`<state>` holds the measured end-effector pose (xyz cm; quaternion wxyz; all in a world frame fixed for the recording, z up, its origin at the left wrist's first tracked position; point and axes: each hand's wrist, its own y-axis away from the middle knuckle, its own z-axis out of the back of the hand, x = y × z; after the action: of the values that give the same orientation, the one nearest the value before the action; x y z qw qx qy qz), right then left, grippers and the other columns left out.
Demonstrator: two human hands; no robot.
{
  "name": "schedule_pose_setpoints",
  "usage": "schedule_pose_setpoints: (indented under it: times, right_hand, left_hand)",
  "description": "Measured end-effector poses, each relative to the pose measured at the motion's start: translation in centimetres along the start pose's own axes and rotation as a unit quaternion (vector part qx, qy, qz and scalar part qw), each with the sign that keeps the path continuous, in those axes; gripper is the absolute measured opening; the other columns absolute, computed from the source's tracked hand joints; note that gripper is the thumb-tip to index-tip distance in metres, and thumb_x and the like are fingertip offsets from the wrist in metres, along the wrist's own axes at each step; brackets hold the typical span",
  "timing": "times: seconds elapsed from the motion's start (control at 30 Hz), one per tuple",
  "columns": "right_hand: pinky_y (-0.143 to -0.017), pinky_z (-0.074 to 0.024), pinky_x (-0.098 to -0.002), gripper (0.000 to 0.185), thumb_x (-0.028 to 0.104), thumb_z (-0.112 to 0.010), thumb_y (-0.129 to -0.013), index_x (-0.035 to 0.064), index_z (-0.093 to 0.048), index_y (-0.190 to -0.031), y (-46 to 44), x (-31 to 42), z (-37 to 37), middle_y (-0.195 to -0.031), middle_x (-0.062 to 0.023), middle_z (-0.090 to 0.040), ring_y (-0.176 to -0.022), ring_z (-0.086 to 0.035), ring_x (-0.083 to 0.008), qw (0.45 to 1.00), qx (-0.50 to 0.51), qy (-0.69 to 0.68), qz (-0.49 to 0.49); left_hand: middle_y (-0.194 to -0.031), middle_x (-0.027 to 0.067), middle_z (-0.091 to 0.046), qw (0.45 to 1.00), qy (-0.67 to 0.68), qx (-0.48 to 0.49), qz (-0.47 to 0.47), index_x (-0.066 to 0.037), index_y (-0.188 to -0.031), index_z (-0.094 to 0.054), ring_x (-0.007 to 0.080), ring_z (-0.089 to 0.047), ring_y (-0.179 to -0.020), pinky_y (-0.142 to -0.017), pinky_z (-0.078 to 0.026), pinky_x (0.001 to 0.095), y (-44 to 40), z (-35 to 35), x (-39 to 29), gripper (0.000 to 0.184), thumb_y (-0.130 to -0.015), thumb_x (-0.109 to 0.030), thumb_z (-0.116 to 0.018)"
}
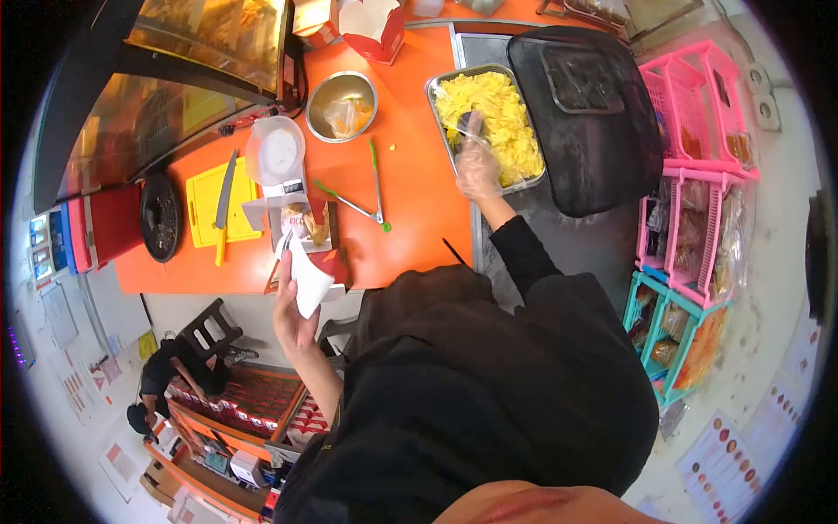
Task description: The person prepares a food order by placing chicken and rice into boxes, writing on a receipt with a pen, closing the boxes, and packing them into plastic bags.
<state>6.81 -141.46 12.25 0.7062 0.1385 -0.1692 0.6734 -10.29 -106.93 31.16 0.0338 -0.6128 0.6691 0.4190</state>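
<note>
Two hands in view, one item each. Left hand (298,316), bare, was clenched on one white paper-like item (309,278), held over the near edge of the orange desk (419,236). Right hand (479,172), in a clear glove, was grasping one dark utensil (472,122); its lower end was hidden by the food. That hand was over the one metal tray (543,180), which held one heap of yellow food (509,122). Just right of the tray: one large black cover (624,140).

Beside the white item sat one open carton (325,259) with wrapped food inside, type unclear. One pair of tongs (378,188) with two green tips lay open between carton and tray, with one small yellow crumb (392,148) near it. Beyond the tongs: one metal bowl (371,122) with a plastic bag in it, and one round clear container (278,152) to its left. Further left, one knife (226,192), yellow handle, lay on one yellow cutting board (202,210), with one round black pan (161,217) nearby.

At the far edge stood one open red-and-white box (375,31). On the right side, three baskets: two pink baskets (690,166) and one teal basket (661,327), all holding packaged goods. One other person (175,371) in dark clothes was at lower left, well apart, beside one dark chair (211,328).
</note>
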Motion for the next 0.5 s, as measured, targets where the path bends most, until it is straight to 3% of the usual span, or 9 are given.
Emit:
schedule_pose_setpoints:
  times: [0.1,0.23,0.33,0.5]
  right_hand:
    - [-0.075,-0.0548,-0.0425,0.095,0.010,-0.057,-0.082,0.0027,0.006,-0.153,-1.2,2.3,4.2,-0.107,-0.0214,-0.067,-0.088,-0.069,-0.0342,0.973,0.203,0.086,-0.067]
    - [-0.078,-0.0558,-0.0411,0.090,0.011,-0.058,-0.083,-0.0011,-0.001,-0.151,-2.1,2.2,3.6,-0.101,-0.0229,-0.067,-0.094,-0.069,-0.0314,0.955,0.229,0.184,-0.052]
    - [-0.085,-0.0528,-0.0457,0.064,0.015,-0.048,-0.091,0.0018,-0.023,-0.149,-2.8,-0.3,1.1,-0.109,-0.0253,-0.066,-0.102,-0.067,-0.0348,0.940,0.281,0.193,-0.001]
    - [-0.088,-0.0494,-0.0490,0.055,0.021,-0.044,-0.094,-0.0012,-0.033,-0.143,-4.5,-3.9,2.0,-0.115,-0.0297,-0.062,-0.105,-0.063,-0.0393,0.947,0.317,0.047,0.000]
  left_hand:
    - [-0.145,0.0109,-0.043,0.999,-0.008,0.038,-0.001,-0.002,-0.149,-0.031,0.0248,-0.046,-0.131,-0.109,-0.040,0.0433,-0.4,0.4,0.8,0.070,-0.086,-0.003,-0.062]
    - [-0.149,0.0116,-0.038,0.999,-0.007,0.052,0.005,-0.002,-0.149,-0.030,0.0259,-0.044,-0.133,-0.111,-0.039,0.0434,-0.9,-1.6,0.4,0.071,-0.086,-0.002,-0.061]
    - [-0.151,0.0120,-0.036,0.997,-0.030,0.056,-0.047,-0.002,-0.149,-0.031,0.0264,-0.043,-0.134,-0.111,-0.038,0.0437,-0.3,-1.8,0.0,0.070,-0.085,0.000,-0.060]
    - [-0.151,0.0107,-0.036,0.996,-0.030,0.033,-0.082,-0.001,-0.149,-0.030,0.0242,-0.044,-0.133,-0.111,-0.039,0.0403,1.6,1.3,-0.3,0.071,-0.083,0.007,-0.056]
